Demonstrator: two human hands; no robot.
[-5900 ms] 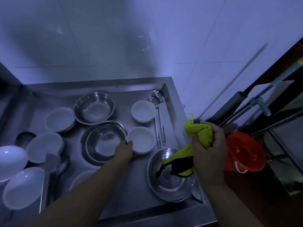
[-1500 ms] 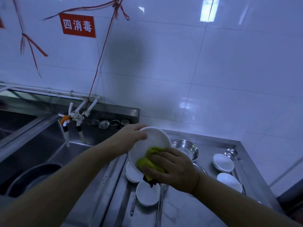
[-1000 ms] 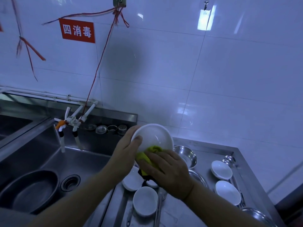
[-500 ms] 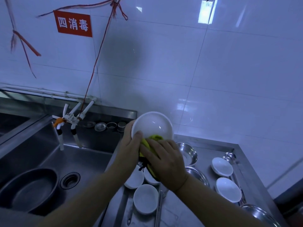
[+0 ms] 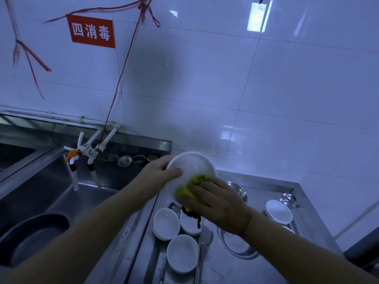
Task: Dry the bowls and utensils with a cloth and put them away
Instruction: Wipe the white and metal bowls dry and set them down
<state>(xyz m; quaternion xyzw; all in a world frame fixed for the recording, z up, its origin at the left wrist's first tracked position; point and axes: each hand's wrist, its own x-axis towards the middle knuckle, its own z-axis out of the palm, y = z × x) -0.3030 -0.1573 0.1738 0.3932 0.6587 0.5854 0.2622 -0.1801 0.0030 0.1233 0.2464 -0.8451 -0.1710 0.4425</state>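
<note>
Head view: left fingers [image 5: 174, 172] grip bowl [image 5: 191, 167] rim; right fingers [image 5: 196, 198] press cloth [image 5: 189, 186] inside.

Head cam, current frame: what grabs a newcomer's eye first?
The white bowl held up at centre, tilted, with the left hand on its rim and the right hand pressing a yellow-green cloth into it. Next the red sign with white characters, high on the tiled wall at upper left. Below the hands, more white bowls sit on the steel counter.
</note>
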